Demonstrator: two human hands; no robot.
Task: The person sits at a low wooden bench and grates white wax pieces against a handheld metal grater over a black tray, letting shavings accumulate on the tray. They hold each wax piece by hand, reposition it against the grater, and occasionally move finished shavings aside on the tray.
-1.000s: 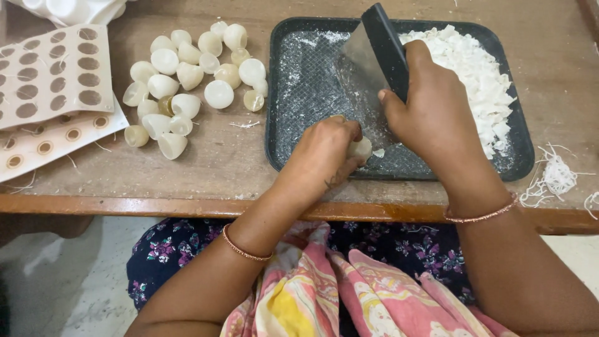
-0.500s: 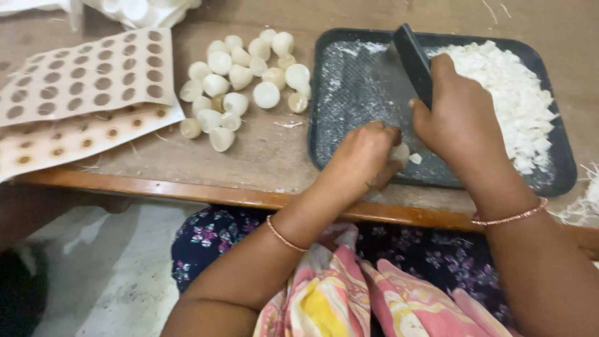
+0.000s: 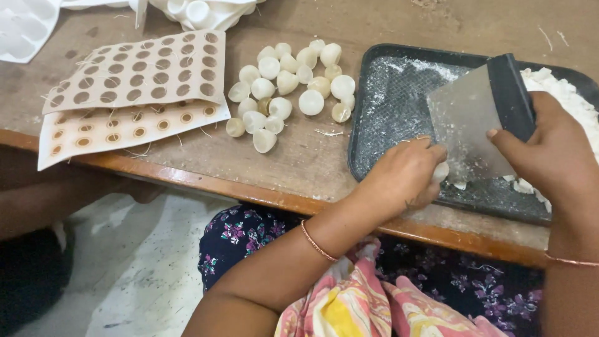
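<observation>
Pinching a small white piece (image 3: 440, 172) in left-hand (image 3: 399, 178) fingers over the dark tray (image 3: 380, 118), right hand (image 3: 549, 150) clamped on the scraper (image 3: 477, 118) just beside — blade edge risks nicking fingertips, or slipping and scattering chips.

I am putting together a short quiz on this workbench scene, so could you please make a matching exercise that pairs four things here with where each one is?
Things:
1. metal scraper
2. pile of whole white shells
3. heap of chopped white pieces
4. punched card sheets

Places:
A. on the bare wood, left of the black tray
B. at the table's left end, near the front edge
C. held in the right hand, blade down on the tray
D. at the right side of the tray

Pairs: 1-C, 2-A, 3-D, 4-B
</observation>
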